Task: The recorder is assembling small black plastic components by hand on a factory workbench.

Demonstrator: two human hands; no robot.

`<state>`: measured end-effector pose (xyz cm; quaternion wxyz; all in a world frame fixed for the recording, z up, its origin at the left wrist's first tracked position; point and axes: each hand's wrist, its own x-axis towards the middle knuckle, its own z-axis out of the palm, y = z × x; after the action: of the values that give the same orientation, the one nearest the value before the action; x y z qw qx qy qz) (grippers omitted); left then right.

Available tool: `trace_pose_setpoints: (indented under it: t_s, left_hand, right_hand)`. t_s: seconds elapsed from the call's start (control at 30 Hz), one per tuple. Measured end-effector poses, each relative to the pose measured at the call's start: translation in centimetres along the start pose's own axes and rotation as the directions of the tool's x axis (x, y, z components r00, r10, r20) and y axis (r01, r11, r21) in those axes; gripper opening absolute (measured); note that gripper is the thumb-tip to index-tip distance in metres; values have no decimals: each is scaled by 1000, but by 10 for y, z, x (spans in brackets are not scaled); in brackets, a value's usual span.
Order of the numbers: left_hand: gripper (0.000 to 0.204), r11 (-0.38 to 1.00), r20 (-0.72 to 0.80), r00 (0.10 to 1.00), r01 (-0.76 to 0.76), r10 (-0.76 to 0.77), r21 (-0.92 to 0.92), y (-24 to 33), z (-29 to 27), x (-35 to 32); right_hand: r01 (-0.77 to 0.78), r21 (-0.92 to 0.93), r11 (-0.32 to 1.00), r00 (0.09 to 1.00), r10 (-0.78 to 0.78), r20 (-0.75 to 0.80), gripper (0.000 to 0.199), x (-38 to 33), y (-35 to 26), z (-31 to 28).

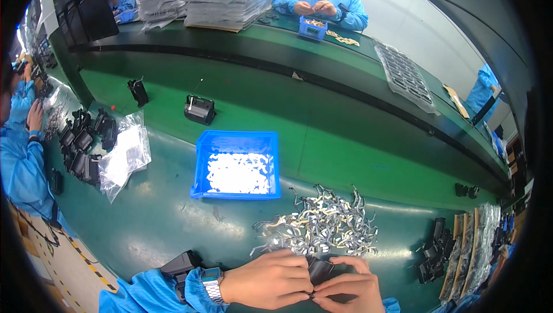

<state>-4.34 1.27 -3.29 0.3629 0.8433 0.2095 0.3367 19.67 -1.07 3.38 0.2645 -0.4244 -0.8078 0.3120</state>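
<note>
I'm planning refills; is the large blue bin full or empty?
Partly filled: small white pieces cover most of the floor of the blue bin, leaving its inner back wall bare.

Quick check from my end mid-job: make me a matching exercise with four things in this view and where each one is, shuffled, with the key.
Things
1. Blue bin
2. Wires
3. Clear plastic bag
4. Wristwatch

Places
A. Around the left wrist
B. Just right of a cluster of black parts
C. Heaped just beyond the left hand and right hand
D. Mid-bench, holding small white pieces

Pairs: 1-D, 2-C, 3-B, 4-A
</note>
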Motion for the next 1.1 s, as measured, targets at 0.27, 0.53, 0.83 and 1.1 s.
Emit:
trace_pose_setpoints:
  t_s: [0.27,0.53,0.83,1.1]
  left_hand:
    - [10,1000,-1,1000,-3,3,-9,-1,0,1]
    - [13,1000,-6,1000,10,-10,-17,1,-3,4]
    - [17,996,-220,975,-61,45,-69,-4,1,6]
    - [13,998,-308,951,-29,9,-59,7,-7,8]
  right_hand:
    - [-175,74,982,983,170,61,18,0,6,-2]
    - [233,-96,968,972,-234,6,22,2,10,-5]
    - [362,-218,906,910,-394,-126,26,1,15,-4]
    - [235,-125,964,933,-187,309,66,29,7,-25]
